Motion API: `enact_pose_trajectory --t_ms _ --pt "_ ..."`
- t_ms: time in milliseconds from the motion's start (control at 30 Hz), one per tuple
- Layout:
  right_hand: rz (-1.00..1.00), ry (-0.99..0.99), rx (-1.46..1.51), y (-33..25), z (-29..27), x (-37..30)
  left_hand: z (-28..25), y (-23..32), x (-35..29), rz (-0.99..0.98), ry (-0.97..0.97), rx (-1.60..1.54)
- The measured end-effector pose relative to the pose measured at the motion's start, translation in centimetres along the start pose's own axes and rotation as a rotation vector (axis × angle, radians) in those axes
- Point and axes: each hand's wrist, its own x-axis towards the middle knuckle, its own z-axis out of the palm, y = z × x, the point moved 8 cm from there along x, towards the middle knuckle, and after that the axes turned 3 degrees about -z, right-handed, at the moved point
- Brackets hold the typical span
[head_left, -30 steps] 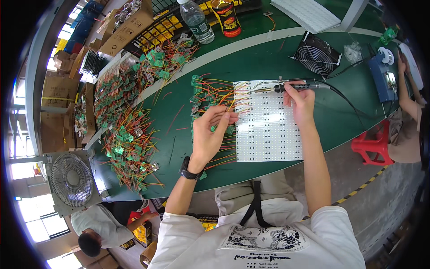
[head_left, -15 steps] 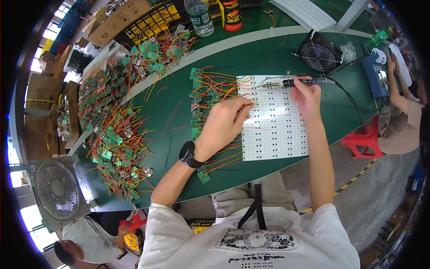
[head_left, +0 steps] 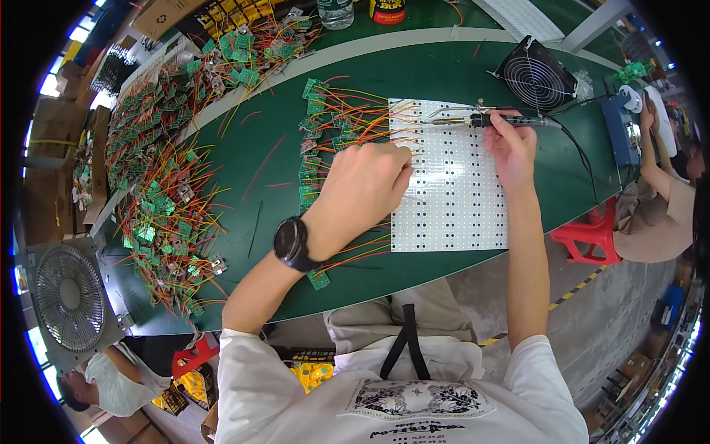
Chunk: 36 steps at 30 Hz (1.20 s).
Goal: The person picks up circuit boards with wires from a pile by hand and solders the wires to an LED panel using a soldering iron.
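A white LED panel dotted with rows of small pads lies flat on the green table. Several small green circuit boards line its left side, their red and yellow wires reaching over the panel's left edge. My left hand is closed above those wires, thumb and fingers together at the panel's edge; whatever sits between the fingertips is hidden. My right hand grips a soldering iron with a thin metal feed tube alongside. Its tip points left, over the panel's upper part.
A large heap of wired circuit boards covers the table's left side. Near the far right are a black fan and a blue soldering station with the iron's cable. A bottle and a can stand at the back. Co-workers sit both sides.
My left hand has rolled over, so its back now hides the fingertips. My right hand keeps the soldering iron at the panel's upper part. The whole view has shifted slightly.
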Motion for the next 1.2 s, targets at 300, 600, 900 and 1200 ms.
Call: enact_pose_trajectory --t_ms 300,600,900,1200 --pt "-0.008 -0.043 -0.062 0.1 0.1 -0.2 2.8 -2.0 0.7 0.027 -0.001 -0.156" --pt "-0.009 0.026 -0.073 0.2 0.1 -0.1 2.0 -3.8 0.7 -0.302 -0.268 -0.72" --pt "-0.013 -0.005 -0.064 0.0 0.3 -0.1 1.2 -3.9 0.7 -0.416 -0.332 -1.03" --pt "-0.018 -0.024 -0.063 -0.2 0.5 -0.3 1.4 -3.8 0.8 -0.36 -0.31 -1.131"
